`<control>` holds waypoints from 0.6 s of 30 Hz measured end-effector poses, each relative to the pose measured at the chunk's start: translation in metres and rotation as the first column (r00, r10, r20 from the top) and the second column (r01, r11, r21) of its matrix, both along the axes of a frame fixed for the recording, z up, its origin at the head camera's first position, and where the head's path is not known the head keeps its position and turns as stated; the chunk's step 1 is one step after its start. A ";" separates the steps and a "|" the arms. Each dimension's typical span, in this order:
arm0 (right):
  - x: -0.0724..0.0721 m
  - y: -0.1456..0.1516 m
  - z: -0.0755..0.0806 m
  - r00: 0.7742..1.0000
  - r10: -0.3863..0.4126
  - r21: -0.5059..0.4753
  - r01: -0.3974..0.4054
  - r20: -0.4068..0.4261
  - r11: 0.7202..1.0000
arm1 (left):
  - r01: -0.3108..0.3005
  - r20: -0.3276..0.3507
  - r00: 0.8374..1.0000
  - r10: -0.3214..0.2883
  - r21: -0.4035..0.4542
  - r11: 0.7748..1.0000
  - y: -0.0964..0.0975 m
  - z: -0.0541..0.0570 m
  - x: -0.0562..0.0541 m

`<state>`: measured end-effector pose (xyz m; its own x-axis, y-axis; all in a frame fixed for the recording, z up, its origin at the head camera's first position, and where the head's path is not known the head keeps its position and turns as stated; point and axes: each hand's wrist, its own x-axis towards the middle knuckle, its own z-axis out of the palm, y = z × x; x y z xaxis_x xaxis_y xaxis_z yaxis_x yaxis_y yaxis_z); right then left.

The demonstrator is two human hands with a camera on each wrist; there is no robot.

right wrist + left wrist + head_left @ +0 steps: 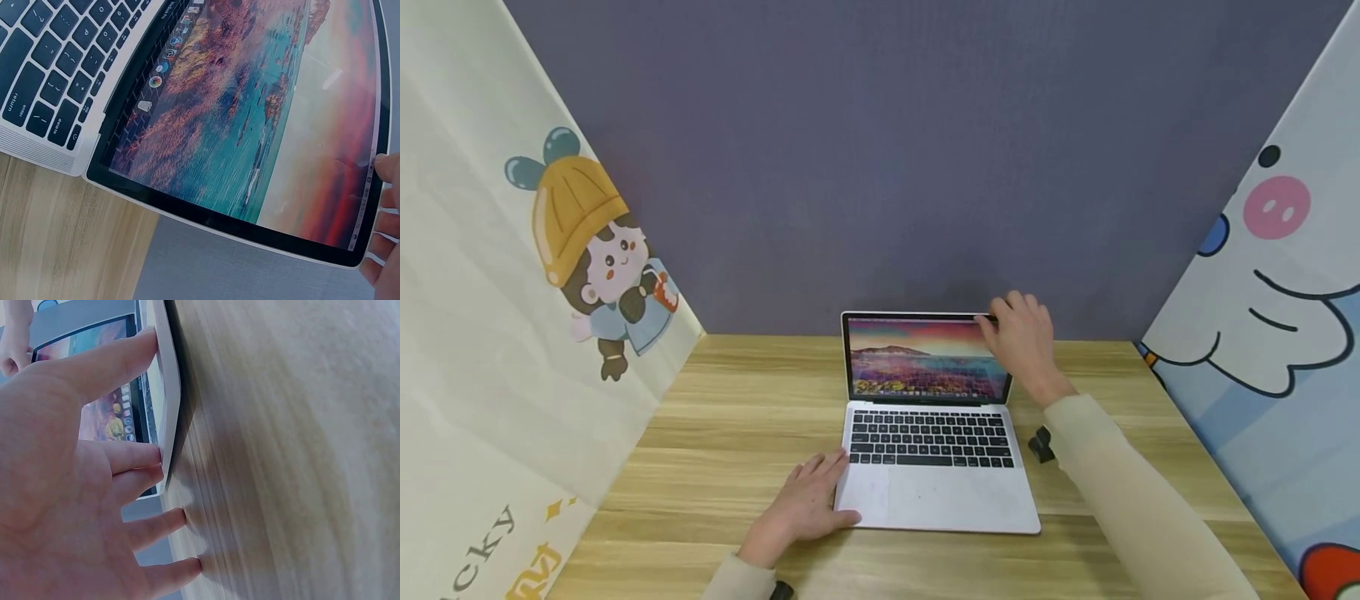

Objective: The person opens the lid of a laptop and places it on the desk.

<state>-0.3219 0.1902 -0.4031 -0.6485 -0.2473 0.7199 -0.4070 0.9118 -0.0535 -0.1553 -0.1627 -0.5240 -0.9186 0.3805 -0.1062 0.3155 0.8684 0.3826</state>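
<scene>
A silver laptop [940, 500] lies open on the table, its lit screen [917, 367] showing a coastal sunset picture above black keys. My right hand [1024, 337] pinches the screen's top edge near the right corner, thumb on the front bezel and fingers behind, as the right wrist view also shows. At the base's front left corner is my left hand [808, 500]. In the left wrist view its thumb [119, 362] rests on the base's edge, and two fingers touch the side while the other two reach down to the wood.
The wood-grain table [737, 417] ends at a grey-blue panel [880, 167] close behind the laptop. Cartoon-printed sheets stand on the left [490, 333] and right [1285, 333]. A small black object [1042, 444] shows beside the right sleeve.
</scene>
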 end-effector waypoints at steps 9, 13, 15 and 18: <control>-0.006 -0.001 0.000 0.999 -0.014 0.004 0.014 0.031 1.000 | -0.002 0.003 1.000 0.002 0.000 1.000 -0.001 0.000 0.001; -0.008 -0.001 -0.001 0.999 -0.023 0.004 0.023 0.040 1.000 | 0.001 -0.001 1.000 -0.001 0.005 1.000 -0.001 0.000 0.001; -0.009 -0.002 0.000 0.998 -0.031 0.006 0.031 0.048 0.999 | 0.001 -0.002 1.000 -0.001 0.006 1.000 0.000 0.000 0.001; -0.011 -0.002 0.000 0.997 -0.044 0.008 0.043 0.066 0.999 | 0.000 0.001 1.000 0.000 0.007 1.000 0.000 0.001 0.001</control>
